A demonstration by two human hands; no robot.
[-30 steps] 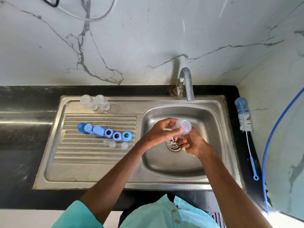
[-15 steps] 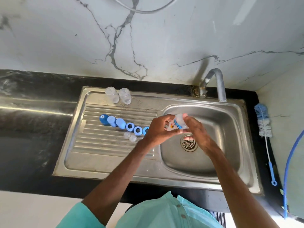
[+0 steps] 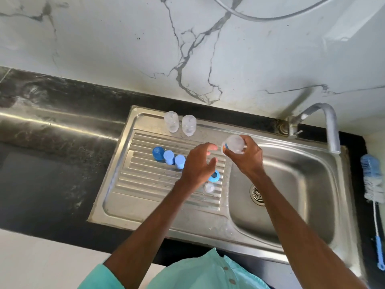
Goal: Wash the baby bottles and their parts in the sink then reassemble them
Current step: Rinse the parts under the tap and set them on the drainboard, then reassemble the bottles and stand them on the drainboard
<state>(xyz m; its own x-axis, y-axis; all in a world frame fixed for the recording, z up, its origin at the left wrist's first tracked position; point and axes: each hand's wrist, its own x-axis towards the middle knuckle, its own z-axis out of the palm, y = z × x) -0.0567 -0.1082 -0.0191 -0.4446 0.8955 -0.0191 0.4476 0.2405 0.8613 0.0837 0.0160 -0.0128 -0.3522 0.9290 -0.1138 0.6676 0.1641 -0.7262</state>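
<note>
- A clear bottle (image 3: 233,144) with a coloured print on its side is held up over the seam between the drainboard (image 3: 145,195) and the basin (image 3: 295,184), its open mouth tipped toward the camera.
- The right hand (image 3: 248,160) grips this bottle, fingers and thumb wrapped round its body.
- The left hand (image 3: 198,165) hovers just beside it over the drainboard, fingers loosely spread and holding nothing; the two hands are close but apart.
- Partly under the left hand a blue ring (image 3: 215,176) lies on the ribs, with a clear teat (image 3: 209,187) just in front of it.
- Left of that hand three blue caps (image 3: 168,157) stand in a row, the leftmost a darker blue.
- Two more clear bottles (image 3: 180,123) stand side by side at the back edge of the drainboard.
- The basin's drain (image 3: 257,195) is uncovered, and the tap (image 3: 331,130) curves over the basin's far right corner.
- A bottle brush (image 3: 373,184) with a blue handle lies on the black worktop (image 3: 52,142) right of the sink.
- A white veined wall (image 3: 125,49) rises behind.
</note>
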